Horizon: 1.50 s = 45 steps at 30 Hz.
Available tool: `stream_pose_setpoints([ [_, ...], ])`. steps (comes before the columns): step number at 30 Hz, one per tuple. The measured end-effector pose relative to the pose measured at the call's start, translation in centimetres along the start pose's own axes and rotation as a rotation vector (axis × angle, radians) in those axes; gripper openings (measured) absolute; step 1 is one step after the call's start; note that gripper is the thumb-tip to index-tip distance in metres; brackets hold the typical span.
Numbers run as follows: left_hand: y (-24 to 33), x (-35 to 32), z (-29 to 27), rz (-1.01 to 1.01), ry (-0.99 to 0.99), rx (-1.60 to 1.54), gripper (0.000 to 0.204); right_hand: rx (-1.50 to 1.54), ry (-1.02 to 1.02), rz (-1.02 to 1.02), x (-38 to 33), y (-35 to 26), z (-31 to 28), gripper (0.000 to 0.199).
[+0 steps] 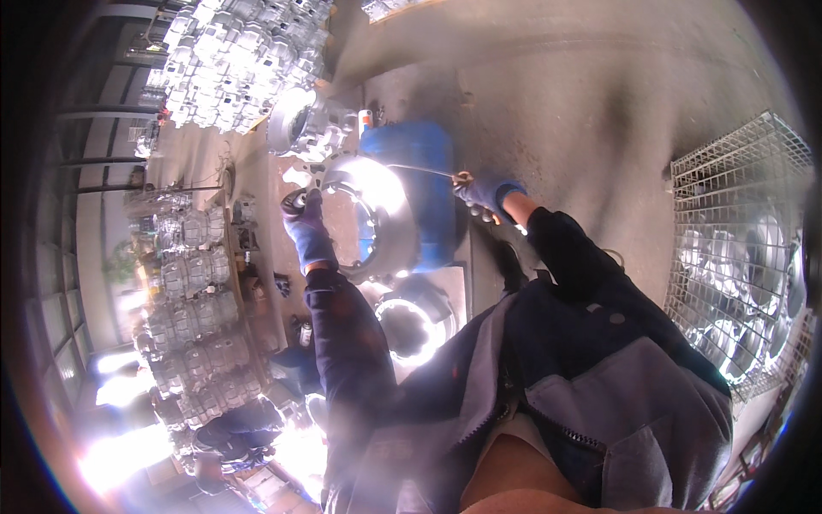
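Note:
A large ring-shaped metal housing (396,218) stands in front of me, with strong glare on its upper wall. My left hand (306,230), in a blue-purple glove, is closed at the housing's left edge, beside a small dark round part. My right hand (482,192), gloved alike, is closed round a thin rod-like tool (419,170). The tool's pale shaft reaches left from my fingers toward the housing's upper rim; glare hides its tip. Behind the housing is a blue plastic drum (428,146).
Another ring casting (411,330) lies close to my body. Beyond the drum sits a metal housing (308,124), near stacked castings (244,64). More castings (193,300) line the left side. A wire cage (741,257) of metal parts stands at right on the concrete floor (582,103).

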State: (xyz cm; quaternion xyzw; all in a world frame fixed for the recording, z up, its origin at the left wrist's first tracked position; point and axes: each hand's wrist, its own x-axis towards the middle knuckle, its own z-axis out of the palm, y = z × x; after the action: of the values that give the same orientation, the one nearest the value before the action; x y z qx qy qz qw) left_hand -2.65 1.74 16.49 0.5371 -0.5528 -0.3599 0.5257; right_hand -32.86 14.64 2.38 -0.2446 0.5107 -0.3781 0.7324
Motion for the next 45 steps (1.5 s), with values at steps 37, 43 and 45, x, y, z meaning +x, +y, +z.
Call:
stream_pose_setpoints([
  [37, -0.8, -0.2, 0.2, 0.011, 0.055, -0.004, 0.043, -0.374, -0.372, 0.059, -16.1, 1.0, -2.1, 0.033],
  [43, -1.5, -0.8, 0.5, 0.103, 0.099, 0.093, 0.040, -0.469, -0.066, -0.071, -14.2, -5.4, 1.1, 0.022],
  [45, -1.5, -0.6, 0.6, 0.022, 0.115, 0.145, 0.043, -0.441, 0.020, -0.095, -11.7, -6.8, 2.7, 0.025],
])
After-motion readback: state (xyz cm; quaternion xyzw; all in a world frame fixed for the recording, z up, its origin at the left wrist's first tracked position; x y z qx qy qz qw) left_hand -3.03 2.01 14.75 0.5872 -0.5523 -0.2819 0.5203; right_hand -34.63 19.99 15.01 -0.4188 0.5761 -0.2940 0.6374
